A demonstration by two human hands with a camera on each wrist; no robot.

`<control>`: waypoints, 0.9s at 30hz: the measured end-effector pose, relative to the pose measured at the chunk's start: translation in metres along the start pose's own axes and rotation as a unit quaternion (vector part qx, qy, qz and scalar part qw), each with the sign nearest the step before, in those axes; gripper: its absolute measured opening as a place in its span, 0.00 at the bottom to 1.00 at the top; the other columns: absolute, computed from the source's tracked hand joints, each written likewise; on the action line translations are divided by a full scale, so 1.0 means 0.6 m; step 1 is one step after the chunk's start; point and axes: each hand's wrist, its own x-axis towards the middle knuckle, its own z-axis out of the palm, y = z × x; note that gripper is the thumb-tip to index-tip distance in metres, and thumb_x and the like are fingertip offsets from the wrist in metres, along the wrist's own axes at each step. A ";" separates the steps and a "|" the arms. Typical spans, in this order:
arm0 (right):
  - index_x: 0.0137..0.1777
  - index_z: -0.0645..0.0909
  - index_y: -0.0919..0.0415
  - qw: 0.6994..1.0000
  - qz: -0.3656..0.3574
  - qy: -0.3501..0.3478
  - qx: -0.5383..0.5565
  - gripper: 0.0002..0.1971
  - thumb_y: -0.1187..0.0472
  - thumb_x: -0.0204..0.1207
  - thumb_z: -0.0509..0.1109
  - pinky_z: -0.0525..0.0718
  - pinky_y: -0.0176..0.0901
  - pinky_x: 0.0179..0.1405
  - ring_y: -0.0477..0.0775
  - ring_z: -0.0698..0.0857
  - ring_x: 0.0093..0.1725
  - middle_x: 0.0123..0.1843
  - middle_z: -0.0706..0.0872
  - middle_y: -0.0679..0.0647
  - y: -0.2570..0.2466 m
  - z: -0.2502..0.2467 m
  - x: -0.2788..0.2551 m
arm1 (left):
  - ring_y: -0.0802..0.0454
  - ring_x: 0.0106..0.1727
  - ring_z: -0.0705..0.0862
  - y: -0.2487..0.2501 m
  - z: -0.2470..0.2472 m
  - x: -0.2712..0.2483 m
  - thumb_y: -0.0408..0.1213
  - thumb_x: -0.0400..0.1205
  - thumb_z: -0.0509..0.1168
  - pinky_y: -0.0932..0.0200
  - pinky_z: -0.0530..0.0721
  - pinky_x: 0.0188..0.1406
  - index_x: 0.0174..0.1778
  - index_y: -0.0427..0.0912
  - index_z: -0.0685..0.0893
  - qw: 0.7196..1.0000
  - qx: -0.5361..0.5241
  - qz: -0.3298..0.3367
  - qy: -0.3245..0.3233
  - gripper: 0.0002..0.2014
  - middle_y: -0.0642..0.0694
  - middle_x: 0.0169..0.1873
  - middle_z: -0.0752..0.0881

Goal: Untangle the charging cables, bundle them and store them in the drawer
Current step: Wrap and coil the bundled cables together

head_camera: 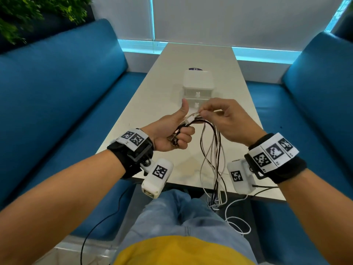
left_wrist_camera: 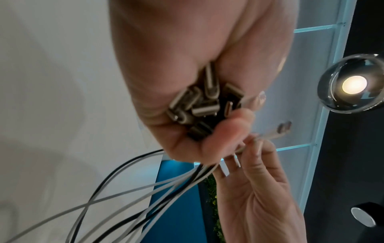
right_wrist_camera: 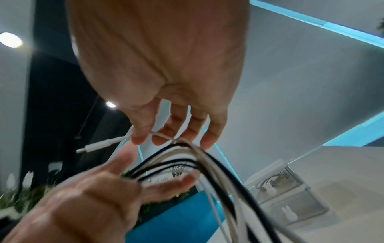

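Note:
My left hand grips a bunch of black and white charging cables just behind their metal plugs, thumb pointing up. The cables hang in long loops over the table's near edge to my lap. Right beside it, my right hand pinches one white cable behind its white plug; in the left wrist view this plug sticks out past the fingertips. A white two-drawer unit stands on the table behind my hands, both drawers closed; the upper drawer holds some cable.
The long white table runs away from me between two blue sofas. A dark purple object lies behind the drawer unit. Thin black and white leads from the wrist cameras dangle by my knees. Green plants stand at back left.

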 end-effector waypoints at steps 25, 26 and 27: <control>0.47 0.88 0.60 0.984 -0.085 -0.078 -0.133 0.06 0.67 0.78 0.69 0.81 0.52 0.54 0.52 0.82 0.49 0.47 0.85 0.52 0.017 0.035 0.013 | 0.61 0.18 0.62 -0.012 0.001 0.009 0.69 0.66 0.59 0.70 0.62 0.16 0.28 0.47 0.66 0.999 -0.028 -0.014 -0.025 0.26 0.54 0.21 0.62; 0.47 0.88 0.60 0.983 -0.091 -0.085 -0.138 0.06 0.68 0.78 0.69 0.81 0.54 0.54 0.53 0.82 0.49 0.48 0.85 0.53 0.016 0.035 0.014 | 0.60 0.18 0.62 -0.011 0.002 0.009 0.70 0.66 0.58 0.70 0.62 0.16 0.27 0.47 0.66 0.999 -0.029 -0.019 -0.026 0.27 0.54 0.20 0.62; 0.47 0.88 0.61 0.980 -0.095 -0.095 -0.144 0.06 0.67 0.78 0.69 0.81 0.54 0.54 0.53 0.82 0.50 0.49 0.86 0.54 0.015 0.035 0.015 | 0.60 0.17 0.63 -0.011 0.003 0.009 0.71 0.65 0.58 0.69 0.64 0.15 0.26 0.47 0.66 0.999 -0.031 -0.025 -0.026 0.28 0.53 0.20 0.63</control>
